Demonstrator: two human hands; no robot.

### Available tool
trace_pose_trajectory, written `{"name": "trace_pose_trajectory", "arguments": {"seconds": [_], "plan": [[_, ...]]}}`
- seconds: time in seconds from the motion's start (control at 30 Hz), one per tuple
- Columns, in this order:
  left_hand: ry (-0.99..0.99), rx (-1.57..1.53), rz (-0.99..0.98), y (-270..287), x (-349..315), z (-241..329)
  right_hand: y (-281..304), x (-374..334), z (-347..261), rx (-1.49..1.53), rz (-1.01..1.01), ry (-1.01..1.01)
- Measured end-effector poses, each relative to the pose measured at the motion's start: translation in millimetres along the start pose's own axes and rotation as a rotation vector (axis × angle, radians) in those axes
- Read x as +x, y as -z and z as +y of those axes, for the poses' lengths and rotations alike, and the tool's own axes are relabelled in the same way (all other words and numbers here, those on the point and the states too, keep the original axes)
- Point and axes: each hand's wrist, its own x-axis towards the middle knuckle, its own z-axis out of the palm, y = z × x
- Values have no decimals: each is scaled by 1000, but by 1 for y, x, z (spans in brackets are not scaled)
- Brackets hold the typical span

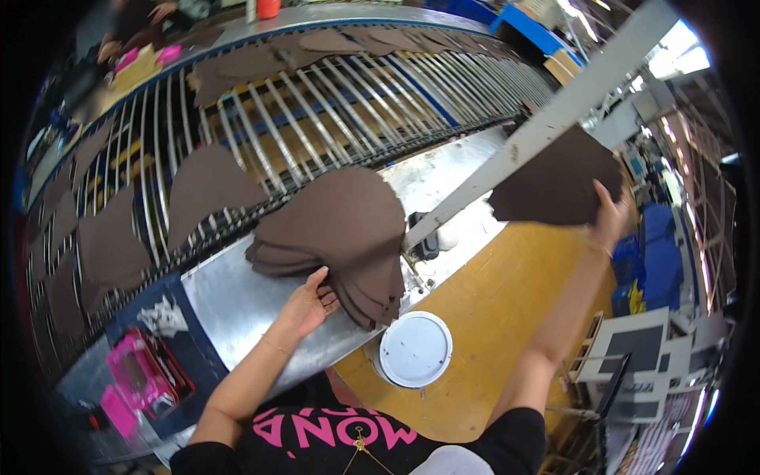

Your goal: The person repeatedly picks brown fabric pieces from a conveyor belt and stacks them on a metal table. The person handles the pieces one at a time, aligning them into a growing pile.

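A fanned stack of brown, leather-like cut pieces (340, 210) lies on the metal table, its lower layers showing at the near edges. My left hand (307, 305) is at the near edge of this stack, the thumb touching it and the loosely bent fingers apart from the thumb. Out to the right, my right hand (609, 214) grips a dark brown cut piece (562, 182) by its right side. That piece is held in the air beyond a slanting grey beam, which hides part of it. The fingers behind the piece are hidden.
A roller conveyor (317, 119) carrying more brown pieces (210, 190) runs along the table (229, 309). The grey beam (546, 127) crosses between my hands. A white lidded bucket (416, 348) stands below the table edge. A pink container (142, 368) sits left. Another person (142, 20) is far left.
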Motion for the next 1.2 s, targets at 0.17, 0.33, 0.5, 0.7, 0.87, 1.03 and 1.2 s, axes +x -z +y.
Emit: {"name": "trace_pose_trajectory", "arguments": {"seconds": [0.17, 0.33, 0.5, 0.7, 0.87, 1.03, 1.2], "plan": [[-2, 620, -47, -8, -65, -9, 58, -111, -173, -389, -141, -10], [206, 733, -764, -33, -72, -76, 2, -183, -220, -459, -578, -232], [407, 161, -754, -44, -123, -83, -63, -227, -211, -393, -1057, -317], [-109, 125, -516, -31, -114, -35, -142, -196, -175, -429, -947, 271], [-214, -102, -353, -79, -90, 31, -174, -170, -166, -217, -362, 556], [-222, -100, -142, -88, -10, 43, -92, -123, -103, -202, -167, 274], [-249, 101, 18, -91, 25, 18, 26, -82, 163, -793, -126, -118]]}}
